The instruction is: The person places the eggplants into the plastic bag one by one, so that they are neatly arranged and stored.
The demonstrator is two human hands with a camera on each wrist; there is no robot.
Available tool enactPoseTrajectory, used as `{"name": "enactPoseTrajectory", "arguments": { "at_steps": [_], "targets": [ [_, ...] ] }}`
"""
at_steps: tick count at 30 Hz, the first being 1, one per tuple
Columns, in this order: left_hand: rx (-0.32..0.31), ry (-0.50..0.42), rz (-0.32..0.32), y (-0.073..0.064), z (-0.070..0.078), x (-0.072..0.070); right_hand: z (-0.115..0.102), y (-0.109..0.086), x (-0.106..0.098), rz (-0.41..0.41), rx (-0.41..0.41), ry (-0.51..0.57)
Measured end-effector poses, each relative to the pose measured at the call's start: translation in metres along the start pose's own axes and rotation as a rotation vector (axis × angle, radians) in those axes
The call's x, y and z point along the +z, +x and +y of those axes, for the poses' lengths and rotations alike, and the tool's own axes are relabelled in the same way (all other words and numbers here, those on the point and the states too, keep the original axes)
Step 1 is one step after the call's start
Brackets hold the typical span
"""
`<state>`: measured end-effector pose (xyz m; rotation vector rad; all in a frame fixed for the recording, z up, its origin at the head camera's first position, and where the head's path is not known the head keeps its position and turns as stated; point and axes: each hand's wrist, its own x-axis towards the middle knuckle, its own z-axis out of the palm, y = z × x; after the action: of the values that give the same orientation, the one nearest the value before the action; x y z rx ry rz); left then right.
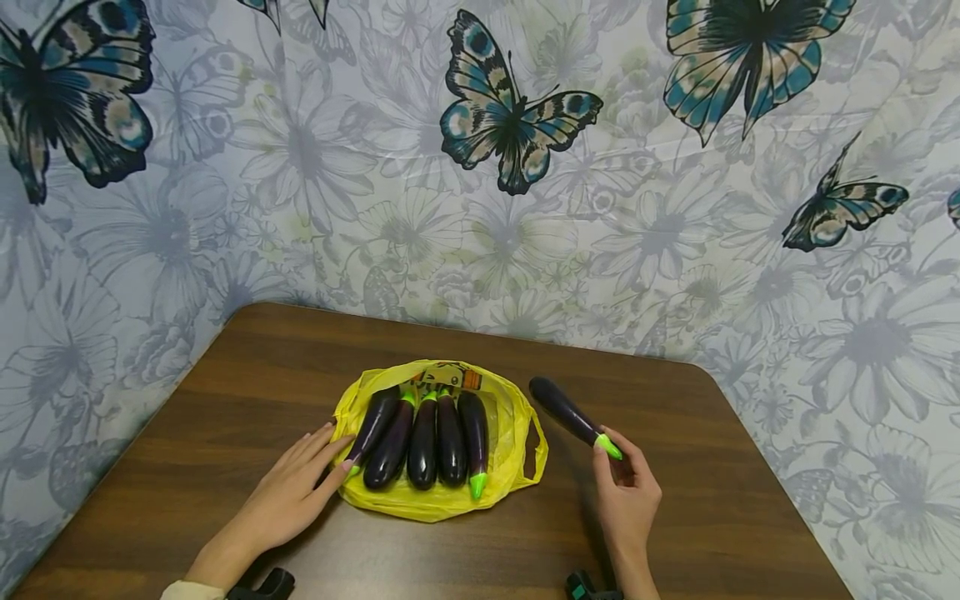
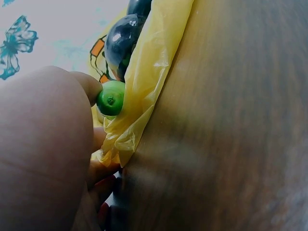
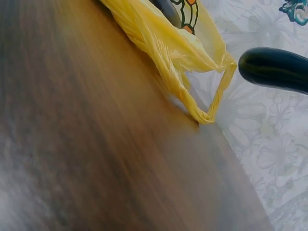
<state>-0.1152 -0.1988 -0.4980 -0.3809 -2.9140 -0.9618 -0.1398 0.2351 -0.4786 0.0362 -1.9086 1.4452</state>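
A yellow plastic bag (image 1: 517, 450) lies on the table with its mouth spread wide, and several dark purple eggplants (image 1: 422, 442) sit side by side inside it. My left hand (image 1: 288, 487) holds the bag's left rim; its thumb is at the green stem end (image 2: 110, 98) of the leftmost eggplant. To the right of the bag, my right hand (image 1: 628, 492) pinches another eggplant (image 1: 564, 408) by its green stem end, the dark body pointing up and left. In the right wrist view, only that eggplant's rounded end (image 3: 272, 68) shows, near the bag's handle loop (image 3: 219, 96).
The brown wooden table (image 1: 255, 375) has rounded far corners and meets a wall (image 1: 637, 275) covered with butterflies and flowers. An orange and black print (image 1: 450, 377) shows on the bag's far inside. Dark devices (image 1: 262, 585) sit at both wrists.
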Motion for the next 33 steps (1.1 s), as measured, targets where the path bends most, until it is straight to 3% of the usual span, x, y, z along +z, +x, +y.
{"name": "enactPoseTrajectory", "arguments": {
  "at_steps": [7, 20, 33],
  "targets": [
    [0.003, 0.000, 0.004, -0.001, 0.000, 0.000, -0.004, -0.003, 0.003, -0.030, 0.009, 0.023],
    [-0.003, 0.003, -0.003, 0.000, 0.000, 0.000, -0.005, -0.007, 0.009, -0.132, -0.055, 0.035],
    [-0.005, -0.004, -0.002, 0.000, 0.000, 0.000, 0.002, -0.010, 0.013, -0.263, -0.182, -0.012]
  ]
}}
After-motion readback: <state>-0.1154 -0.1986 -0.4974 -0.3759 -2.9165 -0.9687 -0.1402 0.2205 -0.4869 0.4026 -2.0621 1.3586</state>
